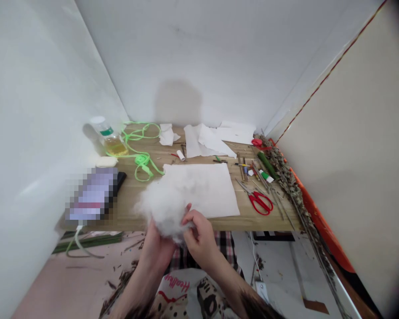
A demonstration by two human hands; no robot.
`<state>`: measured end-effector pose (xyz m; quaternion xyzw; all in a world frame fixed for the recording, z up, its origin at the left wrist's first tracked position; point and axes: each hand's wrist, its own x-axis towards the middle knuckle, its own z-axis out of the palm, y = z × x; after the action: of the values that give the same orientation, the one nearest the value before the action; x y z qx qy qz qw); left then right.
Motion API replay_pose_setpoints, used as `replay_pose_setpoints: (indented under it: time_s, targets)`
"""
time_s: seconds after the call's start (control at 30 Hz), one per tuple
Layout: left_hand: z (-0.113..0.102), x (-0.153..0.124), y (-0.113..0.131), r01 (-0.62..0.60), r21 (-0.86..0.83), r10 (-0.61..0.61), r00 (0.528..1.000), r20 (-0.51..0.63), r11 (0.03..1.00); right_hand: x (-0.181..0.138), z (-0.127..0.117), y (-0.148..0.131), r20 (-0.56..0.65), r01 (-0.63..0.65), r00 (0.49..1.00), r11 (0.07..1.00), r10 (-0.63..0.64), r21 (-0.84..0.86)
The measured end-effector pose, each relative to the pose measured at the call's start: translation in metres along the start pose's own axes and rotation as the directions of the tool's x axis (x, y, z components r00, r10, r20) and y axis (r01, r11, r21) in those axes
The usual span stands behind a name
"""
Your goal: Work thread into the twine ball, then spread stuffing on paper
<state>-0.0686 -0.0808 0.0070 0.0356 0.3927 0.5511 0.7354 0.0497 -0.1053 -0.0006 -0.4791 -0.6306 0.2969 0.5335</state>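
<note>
A big fluffy clump of white stuffing fibre [166,199] is held between my hands at the table's front edge. My left hand [159,246] cups it from below and the left, its fingers mostly hidden by the fluff. With fingers pinched, my right hand [197,232] grips a tuft at the clump's right side. Beneath and behind the clump lies a white sheet [219,190], flat on the wooden table. Red-handled scissors [259,199] rest to the right of the sheet, blades apart.
At left stand a phone [93,195] with a cable and a bottle of yellow liquid [113,141], near bright green ribbon [141,159]. White scraps [206,139] lie at the back. Sticks, a small tube [266,176] and dried stems [286,177] line the right side.
</note>
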Motion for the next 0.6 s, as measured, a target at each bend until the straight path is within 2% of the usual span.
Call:
replay_pose_setpoints:
  time_s: [0.1, 0.17, 0.2, 0.33, 0.6]
  targets:
    - [0.005, 0.003, 0.002, 0.033, -0.100, -0.038, 0.998, -0.051, 0.994, 0.001, 0.003, 0.000, -0.010, 0.102, 0.995, 0.993, -0.103, -0.058]
    - [0.009, 0.007, 0.004, 0.041, -0.165, -0.061, 0.991, -0.117, 0.985, 0.000, 0.006, -0.001, -0.003, 0.136, 0.991, 0.988, -0.136, -0.076]
    - [0.011, 0.009, 0.005, 0.073, -0.188, -0.096, 0.989, -0.115, 0.979, -0.002, 0.008, -0.002, -0.001, 0.146, 0.989, 0.986, -0.146, -0.078]
    - [0.023, 0.009, 0.011, 0.188, -0.193, -0.186, 0.982, 0.031, 0.963, -0.006, 0.011, -0.006, -0.008, 0.164, 0.986, 0.983, -0.165, -0.086]
    - [0.033, 0.014, 0.017, 0.201, -0.341, -0.192, 0.980, 0.060, 0.918, -0.005, 0.010, -0.009, -0.012, 0.184, 0.982, 0.973, -0.187, -0.138]
